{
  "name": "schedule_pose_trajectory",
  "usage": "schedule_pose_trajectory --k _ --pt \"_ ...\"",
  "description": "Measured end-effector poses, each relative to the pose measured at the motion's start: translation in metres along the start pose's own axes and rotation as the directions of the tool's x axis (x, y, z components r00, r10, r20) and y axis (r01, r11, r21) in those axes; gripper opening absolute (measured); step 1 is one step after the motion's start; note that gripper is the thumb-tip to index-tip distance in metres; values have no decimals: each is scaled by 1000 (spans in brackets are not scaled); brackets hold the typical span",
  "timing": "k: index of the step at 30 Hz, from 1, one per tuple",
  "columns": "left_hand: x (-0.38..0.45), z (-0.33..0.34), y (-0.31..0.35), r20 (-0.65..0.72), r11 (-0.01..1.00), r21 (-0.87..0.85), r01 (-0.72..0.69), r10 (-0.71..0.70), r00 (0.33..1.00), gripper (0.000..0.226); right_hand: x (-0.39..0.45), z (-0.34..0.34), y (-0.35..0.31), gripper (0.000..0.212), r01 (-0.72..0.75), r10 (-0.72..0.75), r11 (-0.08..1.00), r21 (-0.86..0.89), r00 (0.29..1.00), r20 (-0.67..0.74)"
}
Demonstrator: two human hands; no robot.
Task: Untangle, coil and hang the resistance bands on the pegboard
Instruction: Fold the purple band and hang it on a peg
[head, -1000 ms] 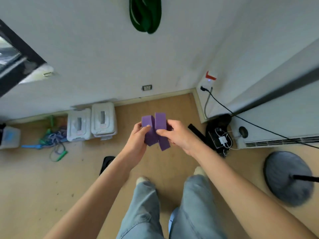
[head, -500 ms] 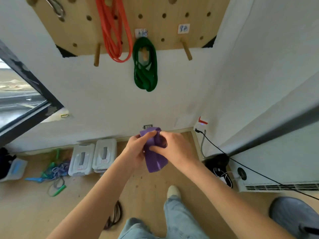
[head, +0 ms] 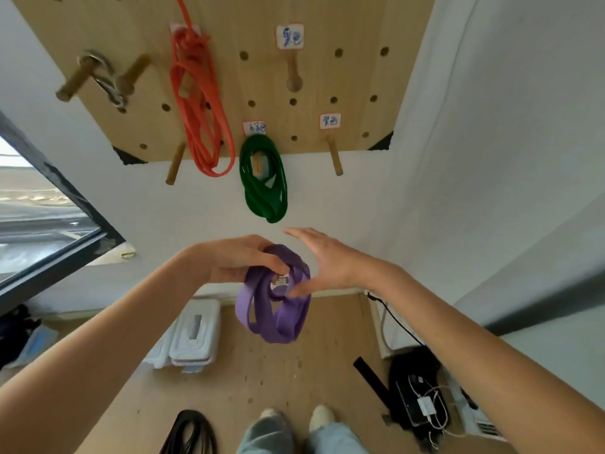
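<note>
Raised toward the pegboard (head: 353,77), left hand (head: 242,260) pinches purple band (head: 278,306); right hand (head: 324,260) has spread open.

Down on the wooden floor (head: 262,365) I've got two white lidded plastic bins (head: 193,334) sitting side by side against the far wall. Over to the right there's a black bag (head: 415,388) with a phone and a white charger cable (head: 425,404) lying on it, next to a black cord (head: 397,322) running up the wall. A window with a dark frame (head: 62,198) is on my left.
</note>
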State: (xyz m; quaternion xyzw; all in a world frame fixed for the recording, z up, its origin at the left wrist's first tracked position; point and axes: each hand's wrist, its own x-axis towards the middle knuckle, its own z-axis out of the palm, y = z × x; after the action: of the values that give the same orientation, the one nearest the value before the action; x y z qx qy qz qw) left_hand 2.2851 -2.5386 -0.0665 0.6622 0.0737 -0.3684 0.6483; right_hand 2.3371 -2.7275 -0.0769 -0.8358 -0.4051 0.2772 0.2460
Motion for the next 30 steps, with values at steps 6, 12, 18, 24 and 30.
schedule_pose_trajectory --k 6,12,18,24,30 --pt "-9 -9 33 -36 977 203 67 -61 997 7 21 1 -21 32 75 -92 994 -79 967 -239" --pt "-14 -17 56 71 859 511 36 -84 994 27 27 -15 -31 33 55 -45 988 145 996 -72" --pt "-11 -34 64 -65 625 779 -40 144 987 19 24 -17 -34 17 -48 128 862 504 984 -124" --pt "-5 -40 25 -243 490 865 -106 595 766 30 22 -46 -41 17 28 249 627 779 939 -235" --pt "-15 -51 52 -296 676 658 -332 637 712 29 10 -77 -26 20 -155 184 981 117 935 -302"
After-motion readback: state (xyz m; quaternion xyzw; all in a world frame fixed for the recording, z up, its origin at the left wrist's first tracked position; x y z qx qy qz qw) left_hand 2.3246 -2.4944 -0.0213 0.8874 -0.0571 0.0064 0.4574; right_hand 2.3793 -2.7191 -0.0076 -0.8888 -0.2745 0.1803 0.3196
